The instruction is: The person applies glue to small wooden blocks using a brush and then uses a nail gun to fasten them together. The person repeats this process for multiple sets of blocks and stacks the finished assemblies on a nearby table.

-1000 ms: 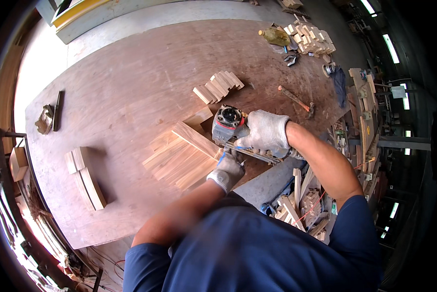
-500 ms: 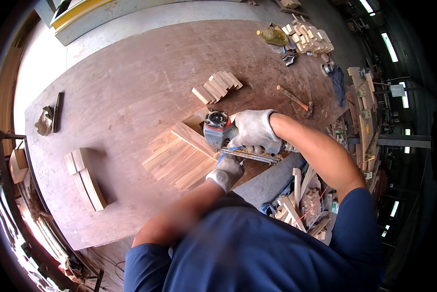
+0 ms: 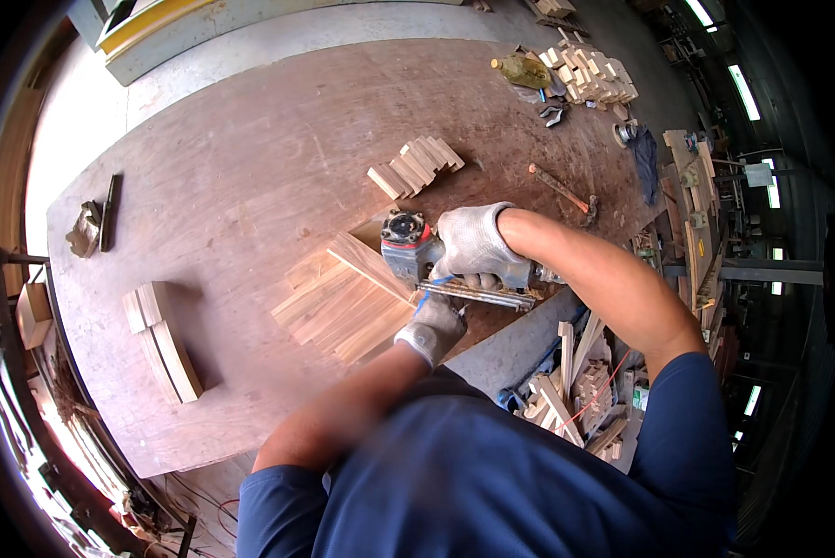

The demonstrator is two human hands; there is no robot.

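My right hand (image 3: 478,244), in a pale work glove, is wrapped round the handle of a pneumatic nail gun (image 3: 404,253) with a dark round cap and a red band. Its long narrow magazine (image 3: 483,296) points to the right, toward my body's side. My left hand (image 3: 433,325), gloved as well, is curled just below the magazine, at the near right corner of a panel of wooden strips (image 3: 338,312). The magazine covers its fingertips, so what they grip is hidden. An upright wooden strip (image 3: 373,268) runs along the panel's far right edge, beside the nail gun.
Short wooden blocks (image 3: 416,167) stand in a row beyond the panel; longer blocks (image 3: 166,344) lie at left. A hammer (image 3: 564,191) rests at right. Farther back are a yellowish bottle (image 3: 522,70) and a block pile (image 3: 592,74). Wood offcuts (image 3: 566,400) lie below the table's right edge.
My right hand and the nail gun have shifted slightly left. My left hand stays at the panel's corner.
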